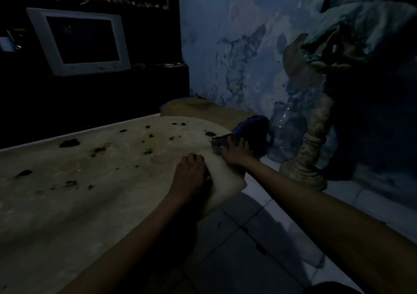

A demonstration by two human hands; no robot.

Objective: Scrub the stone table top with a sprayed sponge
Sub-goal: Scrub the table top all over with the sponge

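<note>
At table top (90, 192) rt edge, right hand (234, 154) presses sponge (220, 143).

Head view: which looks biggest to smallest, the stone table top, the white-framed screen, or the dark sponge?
1. Stone table top, by far the largest.
2. White-framed screen, though it sits farther away.
3. Dark sponge under the right hand.

I see a pale-framed television (79, 42) in the dark at far left, a clear plastic bottle (285, 133) against the peeling blue wall (237, 34), and a turned pedestal stand (310, 154) just beside it on the tiled floor (259, 237).
</note>
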